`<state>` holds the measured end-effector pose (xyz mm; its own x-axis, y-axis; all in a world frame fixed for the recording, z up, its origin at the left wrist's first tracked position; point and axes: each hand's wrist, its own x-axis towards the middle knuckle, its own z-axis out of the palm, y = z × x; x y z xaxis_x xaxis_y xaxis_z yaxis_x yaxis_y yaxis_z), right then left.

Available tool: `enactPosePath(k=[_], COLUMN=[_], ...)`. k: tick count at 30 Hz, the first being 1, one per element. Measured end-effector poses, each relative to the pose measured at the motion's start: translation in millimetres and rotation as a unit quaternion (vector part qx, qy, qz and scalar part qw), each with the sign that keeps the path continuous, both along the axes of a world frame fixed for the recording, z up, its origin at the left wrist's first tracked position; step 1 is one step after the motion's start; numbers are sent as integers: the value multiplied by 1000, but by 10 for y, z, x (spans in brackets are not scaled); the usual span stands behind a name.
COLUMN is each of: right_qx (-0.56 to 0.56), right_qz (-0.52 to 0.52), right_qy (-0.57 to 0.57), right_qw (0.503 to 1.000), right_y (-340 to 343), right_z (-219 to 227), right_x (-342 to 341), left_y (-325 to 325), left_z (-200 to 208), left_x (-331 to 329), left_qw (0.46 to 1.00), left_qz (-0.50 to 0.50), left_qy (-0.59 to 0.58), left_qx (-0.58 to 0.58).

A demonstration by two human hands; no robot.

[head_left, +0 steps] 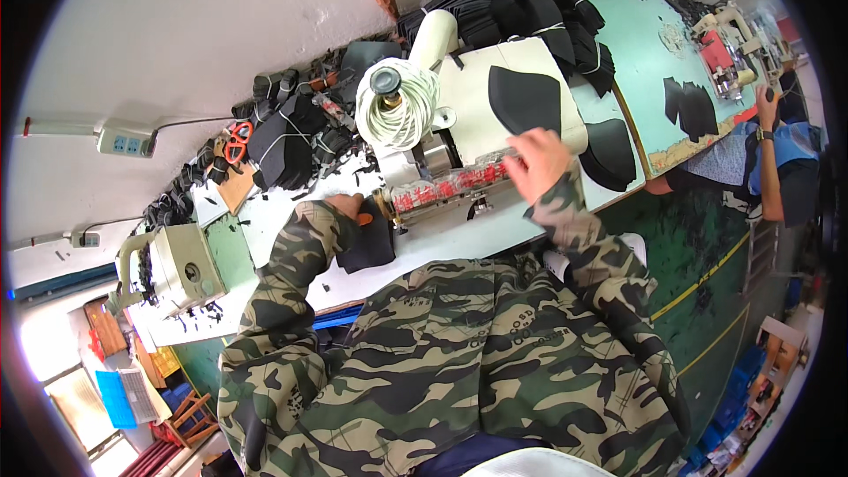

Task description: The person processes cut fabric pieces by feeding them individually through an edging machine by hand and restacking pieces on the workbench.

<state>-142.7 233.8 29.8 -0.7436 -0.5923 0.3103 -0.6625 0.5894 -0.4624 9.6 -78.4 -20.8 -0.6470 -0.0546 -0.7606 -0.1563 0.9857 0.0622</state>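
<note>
A cream machine (512, 53) stands on the white worktable, with a white cord coil (375, 115) around its post. Along its near side runs a bar wrapped in red-and-white printed film (450, 184). My left hand (346, 204) is closed at the bar's left end, on the upper edge of a black flat piece (369, 246); its fingertips are partly hidden. Over the bar's right end is my right hand (541, 164), fingers apart and loosely bent, holding nothing. A curved black panel (526, 99) lies on the machine's top, just beyond that hand.
More black panels (608, 155) lie to the right. Tied black bundles (495, 0) are piled behind the machine; scraps and orange-handled scissors (237, 143) are at left. A second machine (181, 269) stands far left. A co-worker's arm (768, 159) shows at another table on the right.
</note>
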Motion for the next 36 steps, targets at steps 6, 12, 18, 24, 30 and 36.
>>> enactPosePath(k=[6, 12, 18, 24, 30, 36], right_qx=[-51, -58, -85, -55, -6, 150], right_qz=[153, 213, 125, 108, 97, 184], right_qy=[-364, -448, -563, -396, -347, -130], right_qw=[917, 866, 813, 910, 933, 963], right_y=[-356, -393, -620, -647, -567, -739], right_z=[-265, -245, -125, -71, 79, 101], right_x=[611, 745, 606, 325, 93, -43], left_y=[185, 338, 526, 199, 316, 513], left_z=[238, 569, 512, 206, 284, 250], left_x=[121, -171, -224, -374, -625, -593], left_qw=[992, 866, 808, 875, 862, 816], left_qz=[104, 40, 285, 305, 237, 323], left_qy=[70, 27, 43, 45, 87, 122], left_qx=[-8, 498, 515, 372, 439, 463])
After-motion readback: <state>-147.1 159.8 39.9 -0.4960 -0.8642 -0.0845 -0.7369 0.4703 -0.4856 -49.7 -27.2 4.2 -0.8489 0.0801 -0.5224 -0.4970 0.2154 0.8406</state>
